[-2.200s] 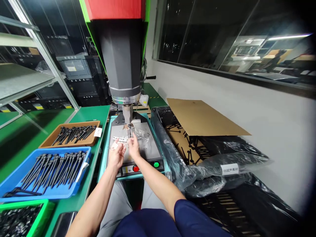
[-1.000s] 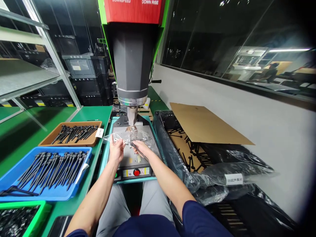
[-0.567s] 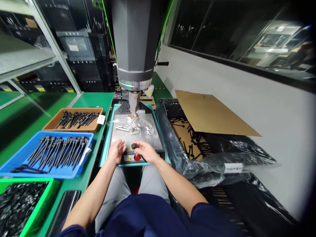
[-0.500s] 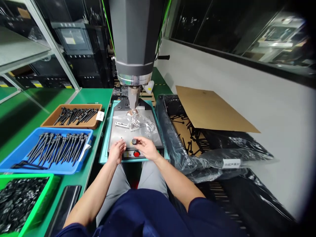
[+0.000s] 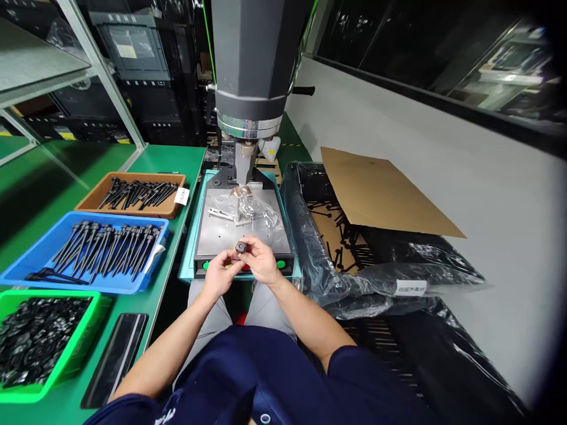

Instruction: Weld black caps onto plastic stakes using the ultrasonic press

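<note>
My right hand [image 5: 264, 264] pinches a small black round-headed part [image 5: 241, 247] above the front edge of the machine's plate. Its head faces up toward me; any stem below is hidden by my fingers. From the other side my left hand [image 5: 220, 274] closes its fingertips on the same part. Beyond my hands lies the metal plate [image 5: 215, 243], bearing a fixture with clear plastic film [image 5: 266, 217] around it. Over the fixture hangs the machine's metal tool [image 5: 243, 168]. Behind my fingers, the red button is mostly covered, with a green button [image 5: 281, 264] on the right.
To my left stand a brown tray [image 5: 128, 211] and a blue tray [image 5: 110, 285] of black long-stemmed parts. A green bin [image 5: 66, 369] holds small black pieces, beside a dark flat case [image 5: 116, 360]. At right, a plastic-lined box [image 5: 305, 260] holds more stemmed parts under cardboard [image 5: 390, 189].
My left hand has moved right from the plate's left side to meet my right hand at the black part. The view has shifted slightly.
</note>
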Demonstrator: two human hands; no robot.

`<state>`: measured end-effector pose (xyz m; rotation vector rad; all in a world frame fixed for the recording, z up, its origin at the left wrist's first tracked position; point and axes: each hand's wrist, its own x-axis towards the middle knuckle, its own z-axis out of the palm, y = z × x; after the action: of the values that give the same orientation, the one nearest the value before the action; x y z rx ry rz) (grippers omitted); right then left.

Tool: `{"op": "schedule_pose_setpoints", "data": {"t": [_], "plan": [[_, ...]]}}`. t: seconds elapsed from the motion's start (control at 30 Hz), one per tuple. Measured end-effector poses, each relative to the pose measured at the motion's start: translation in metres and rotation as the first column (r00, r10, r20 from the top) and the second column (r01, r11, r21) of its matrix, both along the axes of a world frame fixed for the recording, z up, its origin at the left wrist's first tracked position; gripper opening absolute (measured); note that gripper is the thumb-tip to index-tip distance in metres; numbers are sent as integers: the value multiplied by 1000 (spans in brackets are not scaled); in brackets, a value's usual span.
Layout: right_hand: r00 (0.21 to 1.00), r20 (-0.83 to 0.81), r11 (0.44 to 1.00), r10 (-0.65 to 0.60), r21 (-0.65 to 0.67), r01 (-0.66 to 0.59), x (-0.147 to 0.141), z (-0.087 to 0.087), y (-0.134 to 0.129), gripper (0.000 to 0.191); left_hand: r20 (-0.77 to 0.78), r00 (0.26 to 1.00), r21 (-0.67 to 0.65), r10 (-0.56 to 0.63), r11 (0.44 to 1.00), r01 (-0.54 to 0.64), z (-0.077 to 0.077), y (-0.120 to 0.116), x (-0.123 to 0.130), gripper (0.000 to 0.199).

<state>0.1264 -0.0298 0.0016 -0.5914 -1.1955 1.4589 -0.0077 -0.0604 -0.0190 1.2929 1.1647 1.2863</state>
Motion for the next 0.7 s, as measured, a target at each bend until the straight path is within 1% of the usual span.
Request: {"op": "schedule_pose_setpoints", "data": {"t": [0.13, 0.2, 0.3, 0.37, 0.43, 0.47, 0.5, 0.53, 0.57, 0.6, 0.63, 0.67, 0.7], "plan": [[999, 30, 996, 15, -92, -12, -7, -1, -4, 40, -141, 990, 13, 6, 1000, -4, 1, -10, -9, 17], [996, 80, 994, 32, -108, -23, -10, -2, -4, 40, -151, 988, -3, 0, 1000, -1, 2, -17, -15, 17], [982, 171, 992, 81, -107, -63, -16, -4, -1, 49, -103, 994, -36, 23, 999, -26, 7, -28, -33, 17], [967, 223, 987, 126, -124, -100, -18, -8, -1, 55, -84, 991, -51, 105, 993, -110, 13, -34, -55, 15], [948, 264, 978, 179, -155, -141, -16, -11, -3, 54, -115, 958, -61, 261, 961, -269, 23, -36, -89, 13], [939, 278, 973, 201, -170, -158, -14, -14, -5, 52, -161, 922, -61, 352, 929, -365, 29, -36, -110, 13], [932, 289, 968, 219, -183, -171, -11, -16, -6, 50, -241, 873, -64, 423, 891, -450, 34, -34, -133, 12], [926, 298, 964, 232, -195, -179, -8, -17, -8, 49, -370, 804, -48, 466, 855, -517, 40, -30, -157, 11], [921, 305, 961, 241, -206, -184, -4, -19, -10, 49, -526, 694, -8, 492, 813, -582, 44, -26, -182, 10], [918, 310, 959, 248, -214, -187, -1, -20, -12, 48, -684, 559, 25, 469, 781, -624, 47, -21, -206, 13], [915, 316, 957, 252, -220, -188, 3, -20, -14, 48, -810, 433, 26, 397, 761, -649, 49, -16, -228, 15], [911, 326, 957, 253, -223, -186, 6, -19, -16, 48, -895, 331, 3, 298, 747, -665, 49, -12, -246, 17], [906, 339, 957, 252, -224, -183, 10, -18, -18, 48, -942, 265, -32, 206, 730, -683, 48, -7, -262, 18]]}}
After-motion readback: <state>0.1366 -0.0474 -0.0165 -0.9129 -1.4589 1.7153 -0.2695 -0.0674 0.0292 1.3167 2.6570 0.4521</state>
